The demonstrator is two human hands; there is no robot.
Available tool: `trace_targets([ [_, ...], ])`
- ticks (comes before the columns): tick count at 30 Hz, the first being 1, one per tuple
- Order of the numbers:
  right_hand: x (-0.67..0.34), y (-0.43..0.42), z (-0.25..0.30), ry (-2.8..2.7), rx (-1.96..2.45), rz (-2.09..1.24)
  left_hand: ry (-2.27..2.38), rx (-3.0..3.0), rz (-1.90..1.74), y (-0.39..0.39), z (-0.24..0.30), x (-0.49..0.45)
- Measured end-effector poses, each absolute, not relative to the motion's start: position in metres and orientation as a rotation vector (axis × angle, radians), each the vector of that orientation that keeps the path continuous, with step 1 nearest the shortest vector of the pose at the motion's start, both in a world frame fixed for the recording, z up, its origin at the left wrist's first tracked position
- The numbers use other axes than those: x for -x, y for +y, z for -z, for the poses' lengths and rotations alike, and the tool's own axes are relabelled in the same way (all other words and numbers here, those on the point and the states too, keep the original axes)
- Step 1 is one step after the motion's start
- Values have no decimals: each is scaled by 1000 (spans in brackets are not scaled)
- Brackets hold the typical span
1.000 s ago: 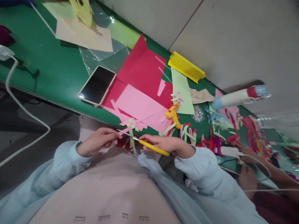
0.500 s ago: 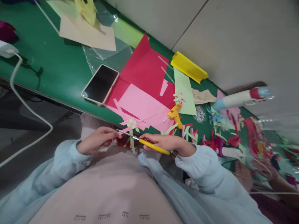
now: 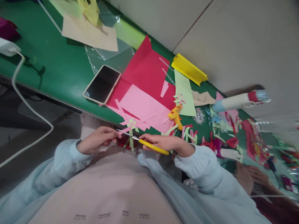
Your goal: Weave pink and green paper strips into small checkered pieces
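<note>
Yellow-handled scissors [image 3: 153, 147] are gripped in my right hand [image 3: 161, 142], their blades pointing left toward my other hand. My left hand [image 3: 99, 139] pinches the end of a pink paper strip that belongs to a woven pink and green paper piece [image 3: 131, 124]. The blades lie close by the left fingertips, across the strip; whether they are parted I cannot make out. Green strip ends hang down from the woven piece at the table's front edge. Just beyond it lies a pink paper sheet [image 3: 142, 104].
A phone [image 3: 102, 84] lies left of red paper [image 3: 147, 67]. A yellow folded piece [image 3: 189, 69], a small orange paper figure [image 3: 176, 116] and a long white bottle-like object [image 3: 241, 100] are to the right. Another person's hands [image 3: 251, 174] work at the lower right.
The view has shifted slightly, so the table things appear a little displaced. My hands and the scissors stay nearly still. The other person's hands have moved slightly.
</note>
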State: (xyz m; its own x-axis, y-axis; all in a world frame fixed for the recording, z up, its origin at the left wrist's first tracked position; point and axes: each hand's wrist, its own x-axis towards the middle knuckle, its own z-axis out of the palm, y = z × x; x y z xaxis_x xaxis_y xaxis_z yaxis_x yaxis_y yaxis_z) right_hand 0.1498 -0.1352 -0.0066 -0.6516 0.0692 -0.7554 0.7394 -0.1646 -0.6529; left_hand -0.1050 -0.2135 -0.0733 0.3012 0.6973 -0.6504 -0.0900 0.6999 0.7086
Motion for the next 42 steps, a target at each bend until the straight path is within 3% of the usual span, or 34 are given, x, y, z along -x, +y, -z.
trace_targets([
  [42,-148,-136,5,1545,-983,1907,1175,-634,-565,-212,70,106],
])
